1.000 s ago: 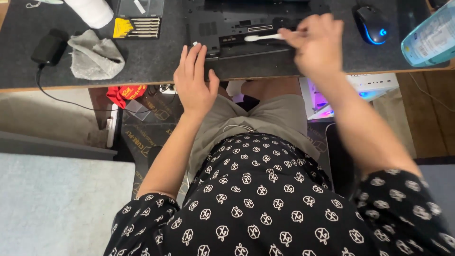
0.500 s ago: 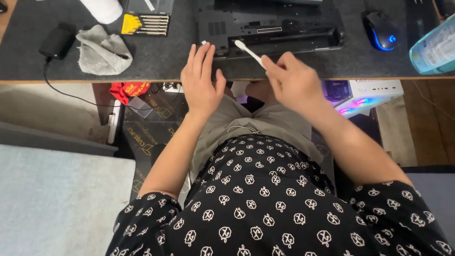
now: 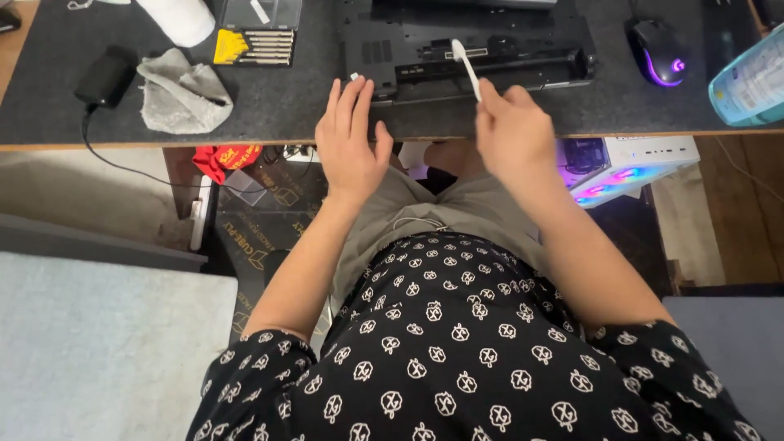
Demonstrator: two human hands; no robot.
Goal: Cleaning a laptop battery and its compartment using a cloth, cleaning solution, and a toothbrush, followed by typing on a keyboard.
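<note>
A white swab (image 3: 465,65) is pinched in the right hand (image 3: 516,139), its tip over the black laptop base (image 3: 465,45) that lies at the desk's (image 3: 278,114) front edge, near the middle. The left hand (image 3: 351,143) rests flat and empty at that edge, fingers spread a little, fingertips just touching the base's left front corner. Toward the left lie a grey cloth (image 3: 181,91), a yellow bit set (image 3: 253,47) and a black adapter (image 3: 104,77); toward the right, a lit mouse (image 3: 657,53) and a clear bottle (image 3: 751,82) at the right edge.
</note>
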